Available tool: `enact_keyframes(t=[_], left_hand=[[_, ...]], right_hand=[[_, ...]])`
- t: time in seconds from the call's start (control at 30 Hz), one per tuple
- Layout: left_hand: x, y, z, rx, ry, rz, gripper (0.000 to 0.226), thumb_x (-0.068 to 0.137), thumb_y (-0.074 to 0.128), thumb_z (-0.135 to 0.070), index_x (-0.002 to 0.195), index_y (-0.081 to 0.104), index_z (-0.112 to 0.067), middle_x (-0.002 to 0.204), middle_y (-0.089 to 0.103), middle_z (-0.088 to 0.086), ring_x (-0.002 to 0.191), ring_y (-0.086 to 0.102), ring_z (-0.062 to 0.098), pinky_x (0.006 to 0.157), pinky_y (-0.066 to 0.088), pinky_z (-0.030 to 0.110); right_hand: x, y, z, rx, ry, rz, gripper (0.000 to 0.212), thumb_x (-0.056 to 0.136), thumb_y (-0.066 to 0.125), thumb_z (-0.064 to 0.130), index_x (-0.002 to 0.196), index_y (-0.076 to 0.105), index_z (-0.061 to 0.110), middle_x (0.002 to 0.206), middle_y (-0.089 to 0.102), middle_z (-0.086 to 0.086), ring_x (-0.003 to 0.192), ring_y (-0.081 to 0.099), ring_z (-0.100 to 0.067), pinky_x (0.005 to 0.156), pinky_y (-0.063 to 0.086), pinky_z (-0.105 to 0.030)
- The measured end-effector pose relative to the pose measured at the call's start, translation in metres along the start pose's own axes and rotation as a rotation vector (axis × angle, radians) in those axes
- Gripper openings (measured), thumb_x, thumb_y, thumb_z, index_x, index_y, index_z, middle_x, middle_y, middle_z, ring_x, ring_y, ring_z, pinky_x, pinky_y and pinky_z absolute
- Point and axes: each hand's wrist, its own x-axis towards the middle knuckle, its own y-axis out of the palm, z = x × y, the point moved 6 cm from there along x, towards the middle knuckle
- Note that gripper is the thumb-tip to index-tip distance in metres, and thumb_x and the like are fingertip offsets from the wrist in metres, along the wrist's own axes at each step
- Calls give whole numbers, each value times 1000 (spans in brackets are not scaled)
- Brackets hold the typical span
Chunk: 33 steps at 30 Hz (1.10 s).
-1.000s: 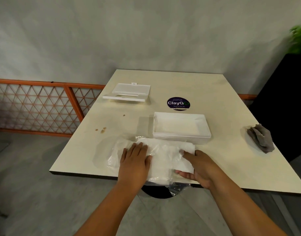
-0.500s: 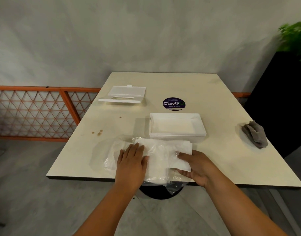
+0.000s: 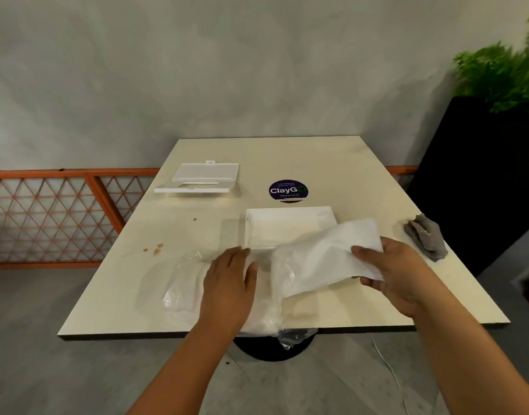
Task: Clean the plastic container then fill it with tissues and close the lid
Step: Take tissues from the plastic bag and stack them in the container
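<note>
A white open plastic container (image 3: 275, 227) sits mid-table, empty as far as I can see. Its white lid (image 3: 202, 178) lies apart at the far left of the table. My right hand (image 3: 392, 272) grips a stack of white tissues (image 3: 332, 256), lifted and tilted over the container's near right corner, its lower end still inside the clear plastic wrapper (image 3: 185, 284). My left hand (image 3: 230, 283) lies flat with fingers spread, pressing the wrapper down at the near table edge.
A crumpled grey cloth (image 3: 426, 239) lies at the table's right edge. A round purple sticker (image 3: 288, 190) is behind the container. Small brown stains (image 3: 155, 250) mark the left side. A black planter (image 3: 482, 181) stands right, an orange lattice railing (image 3: 56, 211) left.
My right hand has pulled the tissue stack up and to the right, partly out of the wrapper and over the container's corner. My left hand still holds the wrapper down.
</note>
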Motion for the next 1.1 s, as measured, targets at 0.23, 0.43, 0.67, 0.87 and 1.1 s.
enact_keyframes(t=[0.23, 0.43, 0.67, 0.87, 1.1], left_hand=[[36, 2, -62, -564, -198, 235, 33, 98, 44, -43, 125, 54, -28, 127, 54, -14, 109, 51, 0, 95, 36, 18], [61, 24, -89, -1345, -604, 554, 39, 86, 61, -49, 110, 68, -18, 104, 69, -1, 101, 64, 14, 87, 53, 33], [96, 22, -61, -1330, -687, 370, 34, 84, 71, -14, 116, 61, -6, 114, 69, 8, 95, 66, 16, 70, 55, 24], [109, 26, -38, -1212, -654, 282, 29, 87, 67, -13, 115, 60, -11, 113, 69, 5, 100, 65, 19, 71, 54, 28], [119, 41, -28, -1273, -648, 262, 31, 88, 67, -14, 118, 61, -11, 113, 70, 5, 106, 65, 22, 82, 54, 32]], right_hand=[[2, -25, 53, 36, -135, -9, 6, 93, 60, 12, 96, 65, 13, 82, 69, -1, 70, 61, -14, 55, 47, -25], [18, -23, 68, 130, -164, 42, 12, 91, 62, 13, 101, 67, 17, 86, 73, 5, 76, 64, -12, 63, 47, -27], [55, -8, 45, 326, -14, 135, 28, 97, 53, 33, 112, 65, 12, 93, 73, -2, 77, 66, -16, 63, 53, -28], [85, -1, 22, 545, 163, 245, 34, 100, 43, 35, 116, 60, 11, 93, 70, -7, 68, 66, -18, 57, 56, -29], [104, 9, 18, 649, 220, 411, 34, 90, 40, 20, 108, 64, 4, 102, 70, -12, 82, 69, -26, 73, 58, -35]])
